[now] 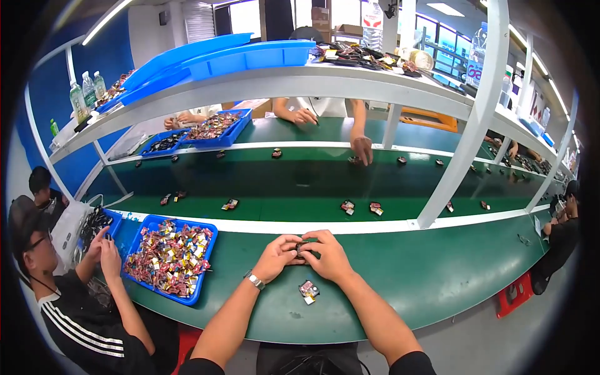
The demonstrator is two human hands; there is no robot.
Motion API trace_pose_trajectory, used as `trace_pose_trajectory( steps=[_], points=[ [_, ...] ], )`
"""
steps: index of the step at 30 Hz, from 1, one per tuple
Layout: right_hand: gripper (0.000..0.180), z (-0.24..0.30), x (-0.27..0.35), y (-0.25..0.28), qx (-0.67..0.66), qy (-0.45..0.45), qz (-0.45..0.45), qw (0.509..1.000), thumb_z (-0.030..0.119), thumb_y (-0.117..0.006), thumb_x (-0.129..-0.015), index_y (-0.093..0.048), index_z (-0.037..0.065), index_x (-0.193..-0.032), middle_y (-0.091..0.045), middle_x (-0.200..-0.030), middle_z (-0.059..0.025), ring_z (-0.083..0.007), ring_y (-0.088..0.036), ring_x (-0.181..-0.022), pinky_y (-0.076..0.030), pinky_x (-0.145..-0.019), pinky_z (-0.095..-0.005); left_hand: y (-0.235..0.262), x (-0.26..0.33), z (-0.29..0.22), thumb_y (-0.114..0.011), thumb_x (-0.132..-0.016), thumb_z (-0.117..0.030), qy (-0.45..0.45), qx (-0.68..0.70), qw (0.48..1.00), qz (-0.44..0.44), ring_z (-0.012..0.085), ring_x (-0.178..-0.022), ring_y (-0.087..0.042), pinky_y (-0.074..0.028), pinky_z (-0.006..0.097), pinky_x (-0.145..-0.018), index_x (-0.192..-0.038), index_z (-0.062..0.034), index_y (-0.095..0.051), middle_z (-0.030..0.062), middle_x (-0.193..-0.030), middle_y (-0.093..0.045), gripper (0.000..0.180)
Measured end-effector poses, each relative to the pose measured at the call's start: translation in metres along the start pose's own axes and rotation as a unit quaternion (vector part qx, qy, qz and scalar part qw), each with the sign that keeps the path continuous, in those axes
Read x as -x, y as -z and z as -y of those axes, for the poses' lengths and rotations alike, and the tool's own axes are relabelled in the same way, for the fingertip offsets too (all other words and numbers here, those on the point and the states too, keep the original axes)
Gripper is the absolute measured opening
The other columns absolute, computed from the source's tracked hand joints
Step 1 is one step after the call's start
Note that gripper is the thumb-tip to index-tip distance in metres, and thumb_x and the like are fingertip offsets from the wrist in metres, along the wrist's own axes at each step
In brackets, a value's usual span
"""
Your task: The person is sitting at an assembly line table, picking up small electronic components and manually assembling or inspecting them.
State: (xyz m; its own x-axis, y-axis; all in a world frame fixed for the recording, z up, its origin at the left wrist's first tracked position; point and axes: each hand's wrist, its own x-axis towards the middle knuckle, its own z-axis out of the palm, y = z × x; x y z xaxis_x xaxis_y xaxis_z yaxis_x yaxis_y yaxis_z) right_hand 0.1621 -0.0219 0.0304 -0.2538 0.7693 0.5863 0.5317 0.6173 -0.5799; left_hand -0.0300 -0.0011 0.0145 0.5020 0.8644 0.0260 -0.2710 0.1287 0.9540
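Note:
Over the green worktop point(400, 269), my left hand point(277, 259) and my right hand point(327, 255) meet with fingers closed around a small black part point(300, 251). Fingers cover most of it, so its exact kind does not show. A watch circles my left wrist. Just below my hands lies a small electronic assembly point(309, 291), with reddish, dark and silvery pieces and a yellow-white tab. To the left of my left forearm stands a blue tray point(208, 256) heaped with similar small assemblies point(167, 257).
Beyond a white rail point(262, 226) runs a green conveyor belt point(275, 181) with scattered small assemblies point(347, 207). A white post point(459, 137) and a shelf point(250, 87) stand ahead. A co-worker point(81, 312) sits close on my left; others' hands point(361, 150) work across the belt.

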Motion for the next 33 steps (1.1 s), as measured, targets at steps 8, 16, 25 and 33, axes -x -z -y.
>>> trace_pose_trajectory(
  steps=[8,16,25,33],
  points=[
    [0.01,0.0034,0.0011,0.0001,0.034,0.016,-0.004,0.999,0.009,-0.073,-0.077,-0.07,0.008,-0.086,-0.063,-0.112,-0.0051,-0.025,-0.057,-0.106,-0.051,-0.086,-0.0353,-0.0025,-0.0035,0.0008,-0.048,-0.095,0.002,0.021,0.004,1.0,-0.019,0.0207,-0.106,-0.063,-0.056,0.035,-0.091,-0.124,-0.0005,-0.049,0.0134,-0.118,-0.061,0.029],
    [0.011,0.0021,0.0036,0.0005,-0.013,-0.01,0.016,1.0,0.01,-0.072,-0.078,-0.07,0.009,-0.088,-0.06,-0.115,-0.0059,-0.0255,-0.055,-0.109,-0.05,-0.088,-0.0353,-0.0034,-0.0032,0.0034,-0.05,-0.095,0.0,0.008,-0.007,1.0,-0.029,0.0206,-0.103,-0.064,-0.058,0.034,-0.086,-0.121,-0.0007,-0.048,0.0135,-0.114,-0.062,0.026],
    [0.012,0.0027,0.0039,-0.0064,0.038,0.008,-0.011,0.999,0.008,-0.072,-0.076,-0.07,0.008,-0.088,-0.061,-0.113,-0.006,-0.0264,-0.057,-0.107,-0.05,-0.089,-0.0363,-0.0016,-0.0035,0.0036,-0.049,-0.097,-0.002,0.004,-0.011,1.0,-0.021,0.0186,-0.104,-0.064,-0.057,0.033,-0.088,-0.121,-0.0023,-0.05,0.0108,-0.116,-0.062,0.025],
    [0.015,0.0075,0.0005,-0.0071,0.053,0.045,-0.025,0.997,0.005,-0.072,-0.074,-0.069,0.006,-0.089,-0.061,-0.112,-0.0066,-0.0282,-0.057,-0.106,-0.049,-0.089,-0.0376,0.0027,-0.0046,0.0062,-0.046,-0.098,-0.001,0.015,0.007,1.0,-0.02,0.0209,-0.11,-0.062,-0.055,0.034,-0.093,-0.123,-0.0016,-0.049,0.0134,-0.123,-0.06,0.026]
  ],
)
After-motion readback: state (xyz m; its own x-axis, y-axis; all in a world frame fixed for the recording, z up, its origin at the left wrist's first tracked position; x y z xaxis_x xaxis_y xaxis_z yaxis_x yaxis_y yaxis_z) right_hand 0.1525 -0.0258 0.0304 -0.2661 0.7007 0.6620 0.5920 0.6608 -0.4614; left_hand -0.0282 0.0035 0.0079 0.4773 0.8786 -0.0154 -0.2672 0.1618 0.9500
